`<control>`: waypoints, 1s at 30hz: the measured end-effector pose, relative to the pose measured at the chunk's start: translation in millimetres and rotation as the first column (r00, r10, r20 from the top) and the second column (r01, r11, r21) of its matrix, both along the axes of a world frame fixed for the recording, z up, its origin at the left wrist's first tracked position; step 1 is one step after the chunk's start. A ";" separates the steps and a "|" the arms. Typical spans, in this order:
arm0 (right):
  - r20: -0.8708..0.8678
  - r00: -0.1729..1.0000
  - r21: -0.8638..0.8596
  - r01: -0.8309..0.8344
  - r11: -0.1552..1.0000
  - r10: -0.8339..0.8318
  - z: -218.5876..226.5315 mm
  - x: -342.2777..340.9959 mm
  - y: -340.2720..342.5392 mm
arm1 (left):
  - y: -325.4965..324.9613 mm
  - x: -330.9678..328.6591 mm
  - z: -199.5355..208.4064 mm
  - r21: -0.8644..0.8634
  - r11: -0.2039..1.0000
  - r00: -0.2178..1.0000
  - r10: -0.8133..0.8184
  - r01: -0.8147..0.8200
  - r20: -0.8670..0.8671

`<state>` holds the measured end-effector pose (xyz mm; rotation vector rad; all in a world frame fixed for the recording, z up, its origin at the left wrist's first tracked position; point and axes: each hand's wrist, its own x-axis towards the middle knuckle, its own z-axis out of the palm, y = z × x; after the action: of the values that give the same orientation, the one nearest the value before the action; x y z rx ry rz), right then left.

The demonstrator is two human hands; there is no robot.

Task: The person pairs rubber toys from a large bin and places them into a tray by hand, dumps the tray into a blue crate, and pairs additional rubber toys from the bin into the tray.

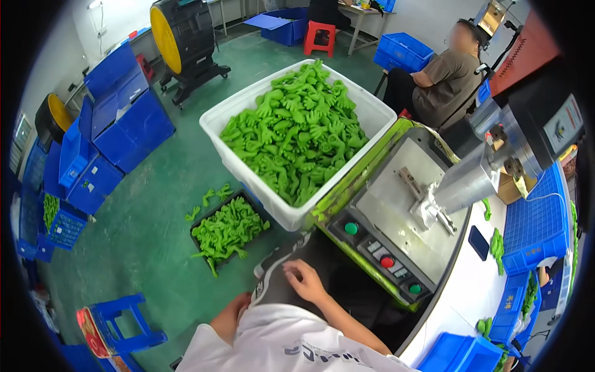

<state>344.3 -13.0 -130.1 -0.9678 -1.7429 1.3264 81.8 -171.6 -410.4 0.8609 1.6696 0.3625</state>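
Observation:
My right hand (pixel 304 280) rests on my dark-trousered lap, fingers loosely apart and holding nothing. It lies just in front of the green-framed machine's control panel (pixel 384 257), which has green and red buttons. My left hand (pixel 232 315) hangs low by my left knee; its fingers are hidden behind my leg and white shirt. A large white bin (pixel 214 124) heaped with green rubbery hand-shaped parts (pixel 297 130) stands ahead of me on the left. On the floor a black tray (pixel 226 230) holds more of the green parts.
A metal press head (pixel 465 181) hangs over the machine's grey plate (pixel 396 198). Blue crates (pixel 536 223) line the white table at right, and more are stacked at left (pixel 118 118). A blue stool (pixel 124 322) stands lower left. Another person (pixel 443 80) sits at the back right.

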 end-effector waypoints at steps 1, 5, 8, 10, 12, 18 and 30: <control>-0.012 1.000 -0.004 0.007 1.000 -0.007 0.9 -0.2 13.1 | 21.1 1.0 6.8 -0.068 0.988 0.988 -0.140 0.135 -0.068; 0.112 0.993 -0.123 0.056 0.991 -0.042 -10.4 2.4 64.4 | 94.5 -3.4 5.1 -0.062 0.912 0.888 -0.410 0.406 -0.208; 0.106 0.989 -0.271 0.130 0.954 -0.105 -26.1 -2.6 99.7 | 155.8 -14.0 1.6 -0.262 0.924 0.938 -0.321 0.280 -0.132; 0.187 0.979 -0.244 0.123 0.962 -0.078 -18.7 -11.5 128.8 | 166.1 -22.8 -0.9 -0.177 0.948 0.948 -0.289 0.264 -0.135; 0.218 0.975 -0.240 0.092 0.966 -0.039 -6.7 -20.2 152.7 | 171.5 -30.7 8.2 0.060 0.969 0.963 -0.232 0.241 -0.135; 0.536 0.844 -0.165 0.075 0.983 0.025 -1.2 -37.0 167.6 | 228.8 -29.0 136.8 -0.203 0.957 0.978 -0.200 0.207 0.053; 0.570 0.615 -0.481 -0.287 0.828 0.545 176.8 -8.9 142.6 | 201.7 -119.1 366.8 -0.183 0.897 0.913 0.407 -0.402 -0.012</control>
<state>335.4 129.7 46.7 -1.4474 -2.4850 1.7649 -37.3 30.0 -43.6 0.3641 1.8233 0.4934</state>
